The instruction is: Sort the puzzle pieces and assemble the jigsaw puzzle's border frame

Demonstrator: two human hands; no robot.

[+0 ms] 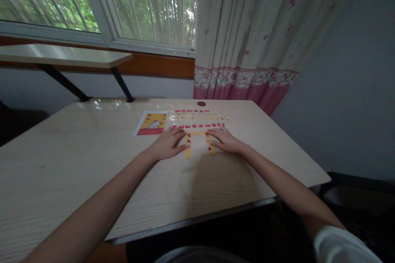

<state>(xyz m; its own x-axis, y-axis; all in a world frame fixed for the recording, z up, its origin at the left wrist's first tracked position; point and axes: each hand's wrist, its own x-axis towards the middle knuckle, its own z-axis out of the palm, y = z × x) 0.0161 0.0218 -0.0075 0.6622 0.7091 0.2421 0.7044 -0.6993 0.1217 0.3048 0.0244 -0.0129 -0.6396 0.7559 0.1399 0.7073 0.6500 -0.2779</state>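
Yellow jigsaw puzzle pieces with red patches are joined into a three-sided border on the table. My left hand rests with its fingers spread at the border's left strip. On the other side my right hand lies over the upper part of the right strip, its fingers also stretched out. Beyond them, loose puzzle pieces form several rows, with red pieces in the nearest row. A picture sheet showing a white cartoon animal on yellow and red lies left of the rows.
The pale wooden table has a round dark cap near its far edge. A raised shelf on black supports stands at the back left. Behind the table are a window and a patterned curtain, with a wall at right.
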